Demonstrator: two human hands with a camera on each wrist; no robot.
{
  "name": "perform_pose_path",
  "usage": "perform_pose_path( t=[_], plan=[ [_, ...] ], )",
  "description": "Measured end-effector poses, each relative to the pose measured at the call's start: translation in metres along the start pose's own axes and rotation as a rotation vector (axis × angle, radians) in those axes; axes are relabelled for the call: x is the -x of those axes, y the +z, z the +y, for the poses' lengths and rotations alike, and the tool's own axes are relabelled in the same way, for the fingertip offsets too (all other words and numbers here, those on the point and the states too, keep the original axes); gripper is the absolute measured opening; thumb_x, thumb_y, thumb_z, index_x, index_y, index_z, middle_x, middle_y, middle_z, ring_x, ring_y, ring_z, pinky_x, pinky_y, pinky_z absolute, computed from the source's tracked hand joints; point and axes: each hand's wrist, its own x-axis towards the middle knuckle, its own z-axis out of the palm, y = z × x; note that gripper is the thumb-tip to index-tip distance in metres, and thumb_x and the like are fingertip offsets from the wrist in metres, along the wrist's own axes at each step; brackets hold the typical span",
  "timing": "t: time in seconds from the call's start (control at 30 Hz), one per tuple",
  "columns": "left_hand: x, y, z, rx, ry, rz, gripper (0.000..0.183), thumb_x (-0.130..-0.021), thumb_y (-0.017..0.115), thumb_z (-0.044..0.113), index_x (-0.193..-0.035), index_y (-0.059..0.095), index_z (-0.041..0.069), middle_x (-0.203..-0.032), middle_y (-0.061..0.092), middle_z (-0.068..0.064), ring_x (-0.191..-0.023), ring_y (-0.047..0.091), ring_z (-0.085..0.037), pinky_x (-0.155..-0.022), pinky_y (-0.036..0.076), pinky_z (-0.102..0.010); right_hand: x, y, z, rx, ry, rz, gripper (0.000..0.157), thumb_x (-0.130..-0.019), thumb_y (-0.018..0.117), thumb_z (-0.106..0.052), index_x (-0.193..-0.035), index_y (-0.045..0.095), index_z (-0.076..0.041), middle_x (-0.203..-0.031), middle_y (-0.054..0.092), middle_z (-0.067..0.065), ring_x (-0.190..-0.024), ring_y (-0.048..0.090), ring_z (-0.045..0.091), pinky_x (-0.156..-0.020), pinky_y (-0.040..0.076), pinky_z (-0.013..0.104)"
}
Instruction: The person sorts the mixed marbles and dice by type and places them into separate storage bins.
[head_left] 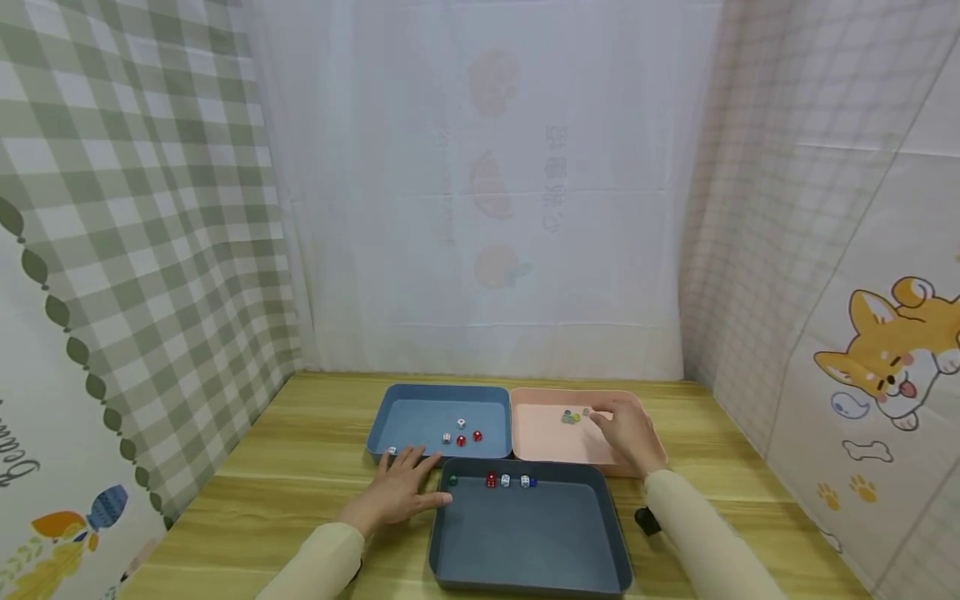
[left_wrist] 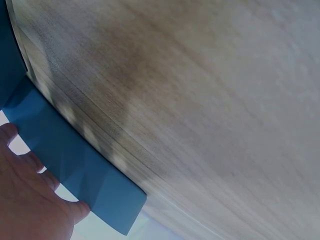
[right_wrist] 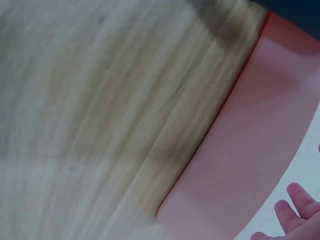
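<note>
My left hand [head_left: 396, 493] rests with spread fingers on the near rim of the blue tray [head_left: 431, 400], where a white die [head_left: 392, 451] lies by the fingertips. In the left wrist view, its fingers lie along the tray's edge. My right hand [head_left: 624, 429] reaches over the right side of the pink tray [head_left: 543, 442]. Its thumb and forefinger stand slightly apart, right beside a small clear piece [head_left: 586, 412]. Several small clear, green and yellow pieces [head_left: 571, 417] sit left of it. In the right wrist view, loosely bent fingers [right_wrist: 289, 216] show past the pink wall.
A dark grey tray [head_left: 532, 533] stands in front, with a green die [head_left: 453, 480], a red die [head_left: 491, 479], white dice [head_left: 506, 480] and a blue die [head_left: 533, 482] along its far side. More white and red dice [head_left: 461, 440] lie in the blue tray. Curtains surround the wooden table [head_left: 300, 467].
</note>
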Motion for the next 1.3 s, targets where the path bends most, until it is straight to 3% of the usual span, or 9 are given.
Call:
perform_pose_path(
  t=[0.2,0.43,0.77,0.97,1.17,1.3],
  plan=[
    [0.0,0.001,0.001,-0.015,-0.008,0.004,0.082,-0.091,0.057,0.064,-0.153,0.041,0.013,-0.156,0.032,-0.021,-0.145,0.023,-0.044,-0.112,0.007,-0.069,0.0,0.006,-0.003,0.017,-0.046,-0.03,0.028,-0.097,0.066,-0.021,-0.116,0.073,-0.002,-0.122,0.067,0.017,-0.111,0.062,0.036,-0.092,0.05,0.053],
    [0.001,0.001,0.0,-0.013,-0.012,0.006,0.082,-0.091,0.057,0.064,-0.153,0.042,0.013,-0.156,0.033,-0.021,-0.145,0.023,-0.044,-0.112,0.007,-0.069,0.005,0.02,-0.015,-0.004,-0.118,-0.054,0.024,-0.094,0.069,-0.019,-0.11,0.076,-0.002,-0.132,0.056,0.03,-0.123,0.051,0.049,-0.098,0.041,0.063],
    [0.001,0.001,0.001,-0.011,-0.006,0.0,0.082,-0.091,0.056,0.065,-0.153,0.042,0.013,-0.156,0.033,-0.02,-0.145,0.024,-0.044,-0.112,0.007,-0.069,0.027,0.03,-0.048,-0.039,-0.265,-0.139,0.008,-0.089,0.075,-0.019,-0.093,0.08,-0.014,-0.133,0.058,0.026,-0.127,0.048,0.047,-0.105,0.032,0.066],
    [0.002,0.0,0.0,-0.005,-0.009,0.002,0.082,-0.091,0.058,0.063,-0.152,0.042,0.012,-0.156,0.032,-0.021,-0.144,0.023,-0.045,-0.112,0.007,-0.07,0.041,0.039,-0.058,0.049,-0.35,-0.241,0.005,-0.084,0.08,-0.022,-0.088,0.079,-0.018,-0.132,0.058,0.024,-0.13,0.044,0.048,-0.105,0.018,0.075],
    [0.002,0.001,0.001,-0.003,-0.008,0.001,0.082,-0.091,0.058,0.064,-0.153,0.042,0.013,-0.156,0.032,-0.021,-0.145,0.023,-0.044,-0.112,0.007,-0.07,0.049,0.047,-0.061,0.18,-0.392,-0.316,0.015,-0.086,0.078,-0.026,-0.099,0.079,-0.019,-0.136,0.056,0.022,-0.133,0.042,0.046,-0.105,0.019,0.075],
    [0.001,0.002,0.001,-0.009,-0.009,0.004,0.082,-0.09,0.057,0.065,-0.152,0.042,0.013,-0.156,0.033,-0.021,-0.145,0.024,-0.044,-0.112,0.007,-0.069,0.051,0.051,-0.063,0.19,-0.396,-0.313,0.016,-0.084,0.08,-0.025,-0.099,0.079,-0.017,-0.136,0.056,0.023,-0.132,0.042,0.046,-0.104,0.02,0.075]
  ],
)
